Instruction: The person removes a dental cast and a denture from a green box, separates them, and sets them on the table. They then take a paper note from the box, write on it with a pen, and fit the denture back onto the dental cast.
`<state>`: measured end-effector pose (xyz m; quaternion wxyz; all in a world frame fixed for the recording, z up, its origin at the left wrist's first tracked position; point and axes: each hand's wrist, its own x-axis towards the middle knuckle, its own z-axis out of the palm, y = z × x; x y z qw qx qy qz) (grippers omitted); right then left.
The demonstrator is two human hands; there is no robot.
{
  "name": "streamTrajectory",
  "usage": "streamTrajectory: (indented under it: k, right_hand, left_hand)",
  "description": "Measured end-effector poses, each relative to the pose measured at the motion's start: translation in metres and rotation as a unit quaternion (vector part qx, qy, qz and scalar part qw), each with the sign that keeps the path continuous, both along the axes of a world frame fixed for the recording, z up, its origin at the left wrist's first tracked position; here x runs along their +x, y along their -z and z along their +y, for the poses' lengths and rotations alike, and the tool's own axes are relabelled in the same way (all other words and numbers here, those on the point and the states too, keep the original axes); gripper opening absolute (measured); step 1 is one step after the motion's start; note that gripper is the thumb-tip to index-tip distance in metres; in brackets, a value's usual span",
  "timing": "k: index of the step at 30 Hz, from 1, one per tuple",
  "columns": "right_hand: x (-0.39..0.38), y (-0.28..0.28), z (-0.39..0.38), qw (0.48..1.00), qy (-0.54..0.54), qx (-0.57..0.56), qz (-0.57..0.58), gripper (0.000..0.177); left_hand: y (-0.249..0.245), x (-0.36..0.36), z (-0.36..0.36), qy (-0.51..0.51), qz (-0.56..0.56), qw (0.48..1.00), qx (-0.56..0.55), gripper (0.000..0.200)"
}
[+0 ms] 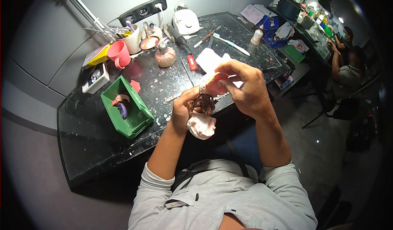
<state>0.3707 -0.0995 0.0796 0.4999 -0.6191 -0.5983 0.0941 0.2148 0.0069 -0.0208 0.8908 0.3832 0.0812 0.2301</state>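
In the head view, my left hand [181, 110] is closed around a dark metal dental articulator [204, 105]. A white plaster cast [202, 127] with pinkish patches sits at its lower end, just beyond my left fingers. My right hand [249, 87] pinches a pink denture plate [219, 84] between thumb and fingers, above the articulator. The pink plate overlaps the articulator's upper end here, and my left fingertips reach its lower left edge. Both hands are over the bench's front edge. Behind the denture plate lies white paper [208, 60].
A green bin [138, 123] holding pink and purple pieces stands on the black bench [88, 148], left of my hands. Farther back are a pink mug [118, 55], a glass burner [165, 57], a red-handled tool [191, 62] and a toothbrush [232, 44]. Two people [349, 72] sit at the right.
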Motion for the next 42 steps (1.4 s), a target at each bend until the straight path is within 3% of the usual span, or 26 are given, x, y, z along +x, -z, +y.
streamTrajectory:
  k: [4,6,8,14,28,34,36,39,42]
  right_hand:
    - [0.003,-0.004,-0.006,0.998,-0.011,-0.004,0.064,0.021]
    - [0.008,-0.006,-0.012,0.988,-0.019,0.017,0.15,0.02]
    - [0.015,-0.005,-0.018,0.989,-0.01,0.032,0.143,0.019]
    - [0.033,-0.004,-0.035,0.957,-0.025,0.055,0.282,0.02]
    - [0.049,0.016,-0.045,0.941,-0.023,0.071,0.331,0.027]
    - [0.031,0.01,-0.018,0.972,-0.024,0.038,0.233,0.023]
    - [0.016,0.005,-0.006,0.996,0.027,0.036,0.075,0.017]
    - [0.004,-0.001,0.005,0.999,0.021,0.026,-0.012,0.017]
    - [-0.001,-0.004,0.008,0.999,0.034,0.016,-0.011,0.017]
  left_hand:
    - [-0.004,0.001,-0.003,-0.03,0.007,0.999,-0.027,0.047]
    - [-0.007,0.001,-0.006,-0.033,-0.001,0.998,-0.054,0.046]
    - [-0.004,0.0,-0.005,-0.037,-0.011,0.996,-0.08,0.046]
    - [0.004,0.002,0.002,0.004,-0.09,0.983,-0.159,0.044]
    - [0.01,0.004,0.006,0.01,-0.139,0.975,-0.172,0.047]
    - [0.013,0.003,0.005,0.031,-0.093,0.985,-0.14,0.046]
    - [0.01,0.004,0.001,0.025,-0.082,0.987,-0.136,0.046]
    - [0.007,0.002,0.0,0.027,-0.044,0.991,-0.122,0.043]
    - [0.003,0.002,0.0,0.029,-0.044,0.994,-0.094,0.043]
